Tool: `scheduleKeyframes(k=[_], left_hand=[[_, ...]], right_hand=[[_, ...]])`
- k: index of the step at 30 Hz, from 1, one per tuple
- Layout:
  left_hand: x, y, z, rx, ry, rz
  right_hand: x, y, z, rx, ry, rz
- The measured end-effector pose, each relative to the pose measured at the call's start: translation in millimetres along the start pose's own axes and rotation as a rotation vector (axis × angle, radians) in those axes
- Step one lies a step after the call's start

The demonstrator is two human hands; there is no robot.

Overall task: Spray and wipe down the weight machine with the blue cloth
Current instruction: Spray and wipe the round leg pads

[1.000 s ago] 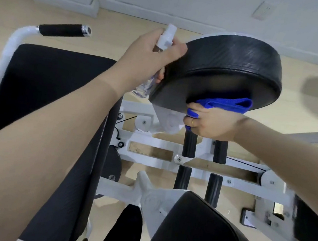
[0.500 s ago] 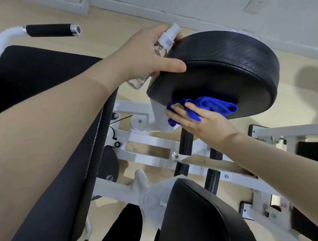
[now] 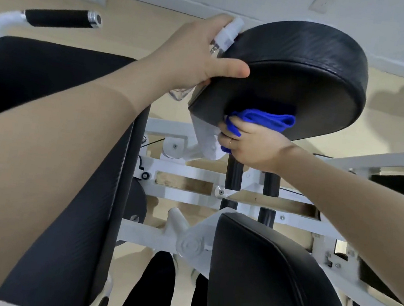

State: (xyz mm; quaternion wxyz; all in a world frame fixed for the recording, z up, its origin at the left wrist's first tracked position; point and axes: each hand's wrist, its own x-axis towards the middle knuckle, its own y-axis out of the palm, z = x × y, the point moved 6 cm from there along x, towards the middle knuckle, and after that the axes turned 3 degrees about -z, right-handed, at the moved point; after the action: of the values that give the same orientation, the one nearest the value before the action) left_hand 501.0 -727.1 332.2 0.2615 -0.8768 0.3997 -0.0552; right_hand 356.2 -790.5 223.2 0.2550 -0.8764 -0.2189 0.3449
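Beige floor, white wall behind white-framed weight machine (image 3: 190, 195); wiping step in hand; right hand (image 3: 253, 144) fingers clenched on bunched blue cloth (image 3: 264, 118) against underside edge of round black padded cushion (image 3: 296, 75); left hand (image 3: 203, 58) grasping clear spray bottle (image 3: 225, 39), thumb on cushion rim; next: probably sweep cloth along rim.

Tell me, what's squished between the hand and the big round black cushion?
The blue cloth. In the head view, the right hand presses it up against the underside of the round black pad, so the cloth sits between them.

A bright blue cloth (image 3: 264, 120) lies against a black textured pad (image 3: 296, 70) on the white frame (image 3: 190, 195).
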Motion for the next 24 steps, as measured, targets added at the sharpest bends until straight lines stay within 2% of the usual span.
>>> scheduleKeyframes(k=[1, 3, 8, 11, 14, 17, 20, 24], left_hand=[[-0.7, -0.2, -0.3, -0.005, 0.008, -0.005], [-3.0, 1.1, -0.2, -0.014, 0.022, -0.018], [-12.5, -1.1, 2.5, -0.018, 0.02, -0.11], [-21.8, 0.9, 4.7, -0.042, -0.002, -0.16], [-31.1, -1.5, 7.6, -0.092, -0.056, -0.206], [-39.7, 1.0, 5.4, -0.08, -0.089, -0.203], [-49.0, 0.2, 0.6, -0.078, -0.122, -0.225], [-64.1, 2.7, -2.1, -0.088, -0.151, -0.274]], right_hand=[[-4.3, 2.1, 0.5, 0.002, -0.028, 0.026], [9.9, -9.1, -4.7, 0.008, 0.033, 0.002], [62.9, -30.0, 2.9, 0.151, 0.147, -0.203], [23.4, -12.8, 7.2, 0.151, 0.162, -0.139], [-49.2, -2.4, -10.5, 0.304, 0.375, -0.181], [-93.3, -26.4, -43.1, 0.389, 0.601, -0.431], [-88.0, -68.4, -72.7, 0.407, 0.795, -0.656], [-86.6, -91.7, -81.5, 0.575, 0.99, -0.769]])
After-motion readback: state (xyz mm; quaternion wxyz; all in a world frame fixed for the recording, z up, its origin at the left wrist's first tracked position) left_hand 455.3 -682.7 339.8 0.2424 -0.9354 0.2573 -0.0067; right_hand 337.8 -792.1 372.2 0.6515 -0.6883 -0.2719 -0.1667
